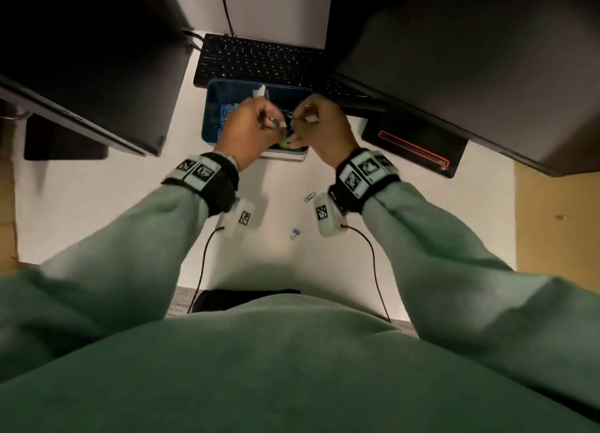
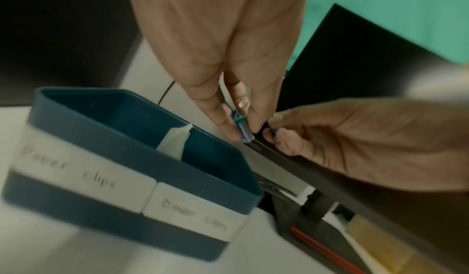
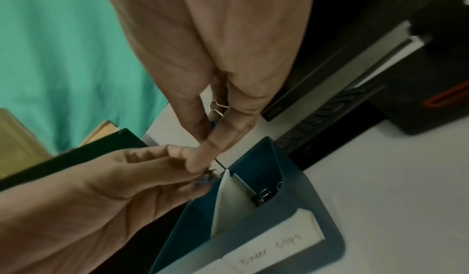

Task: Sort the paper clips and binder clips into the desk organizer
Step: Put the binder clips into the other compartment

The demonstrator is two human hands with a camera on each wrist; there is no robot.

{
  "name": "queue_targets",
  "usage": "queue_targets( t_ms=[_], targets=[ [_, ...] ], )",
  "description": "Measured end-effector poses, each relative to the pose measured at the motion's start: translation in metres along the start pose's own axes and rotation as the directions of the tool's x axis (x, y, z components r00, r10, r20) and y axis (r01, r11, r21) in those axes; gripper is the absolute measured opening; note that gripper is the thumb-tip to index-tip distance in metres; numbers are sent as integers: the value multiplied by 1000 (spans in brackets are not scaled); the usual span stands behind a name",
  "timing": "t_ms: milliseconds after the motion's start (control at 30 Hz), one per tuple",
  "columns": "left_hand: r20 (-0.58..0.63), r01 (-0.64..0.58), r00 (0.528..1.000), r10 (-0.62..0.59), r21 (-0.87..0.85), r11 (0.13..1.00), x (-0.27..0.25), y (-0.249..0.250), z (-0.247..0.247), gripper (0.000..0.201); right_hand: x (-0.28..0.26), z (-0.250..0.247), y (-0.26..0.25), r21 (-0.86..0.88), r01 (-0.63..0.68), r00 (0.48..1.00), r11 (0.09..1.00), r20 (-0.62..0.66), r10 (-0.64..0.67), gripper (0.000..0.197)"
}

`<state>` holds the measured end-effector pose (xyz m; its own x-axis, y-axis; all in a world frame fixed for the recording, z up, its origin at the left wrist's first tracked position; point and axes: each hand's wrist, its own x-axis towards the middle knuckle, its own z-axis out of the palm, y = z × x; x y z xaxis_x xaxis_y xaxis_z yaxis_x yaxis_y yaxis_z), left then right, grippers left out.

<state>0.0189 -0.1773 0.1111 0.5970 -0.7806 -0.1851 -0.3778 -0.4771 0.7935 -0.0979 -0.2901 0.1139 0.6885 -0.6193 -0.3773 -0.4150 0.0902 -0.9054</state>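
The blue desk organizer [image 1: 211,108] stands in front of the keyboard, split by a white divider [image 2: 175,140]. Its front carries a "Paper clips" label [image 2: 76,174] and a "Binder clips" label [image 3: 274,246]. Blue paper clips [image 1: 227,113] lie in the left compartment and a black binder clip [image 3: 264,195] in the right one. Both hands meet above the organizer. My left hand [image 2: 241,130] pinches a small blue binder clip [image 2: 243,127]. My right hand [image 3: 210,144] has its fingertips at that clip and holds the silver wire loops of a binder clip [image 3: 218,107] between thumb and finger.
A loose paper clip [image 1: 310,197] and a blue binder clip [image 1: 294,234] lie on the white desk near my right wrist. A black keyboard [image 1: 253,61] sits behind the organizer. Dark monitors overhang both sides, and a black box with a red outline [image 1: 415,150] stands at the right.
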Motion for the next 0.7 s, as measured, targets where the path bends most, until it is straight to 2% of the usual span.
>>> queue_targets(
  t_ms=[33, 100, 167, 200, 267, 333, 400, 433, 500, 567, 633, 700],
  targets=[
    [11, -6, 1000, 5, 64, 998, 6, -2, 1, 30, 5, 5, -3, -126, 27, 1000, 992, 11, -26, 11],
    [11, -10, 1000, 9, 148, 989, 2, -8, 8, 40, 5, 6, 3, -448, 122, 992, 885, 37, -118, 24],
    [-48, -30, 998, 38, 156, 987, -20, -16, 19, 28, -8, -6, 25, -601, 159, 983, 784, 18, -185, 30],
    [-36, -36, 998, 42, 157, 987, -35, -22, 26, 19, -16, -13, 42, -643, 139, 985, 753, 14, -170, 29],
    [127, -22, 992, -5, 212, 977, -64, -40, 46, 12, -33, -22, 83, -726, 50, 999, 686, 49, -21, 29],
    [362, -43, 927, -99, 364, 930, -83, -54, 70, 21, -48, -24, 115, -776, -29, 985, 630, 85, 150, 40],
    [506, -129, 845, -171, 504, 854, -91, -59, 92, 34, -55, -18, 131, -771, -58, 977, 634, 88, 197, 46],
    [535, -170, 825, -180, 539, 825, -93, -58, 100, 39, -56, -13, 133, -759, -67, 978, 648, 77, 192, 45],
    [558, -237, 815, -156, 566, 790, -93, -59, 109, 43, -56, -7, 136, -742, -81, 982, 666, 55, 182, 35],
    [581, -285, 802, -138, 576, 766, -92, -61, 111, 36, -56, -8, 141, -747, -93, 980, 658, 47, 192, 28],
    [585, -276, 801, -125, 547, 790, -90, -63, 107, 25, -59, -14, 144, -748, -90, 977, 657, 61, 203, 25],
    [521, -190, 848, -95, 465, 865, -87, -59, 95, 13, -62, -21, 139, -716, -92, 977, 692, 71, 203, 20]
  ],
)
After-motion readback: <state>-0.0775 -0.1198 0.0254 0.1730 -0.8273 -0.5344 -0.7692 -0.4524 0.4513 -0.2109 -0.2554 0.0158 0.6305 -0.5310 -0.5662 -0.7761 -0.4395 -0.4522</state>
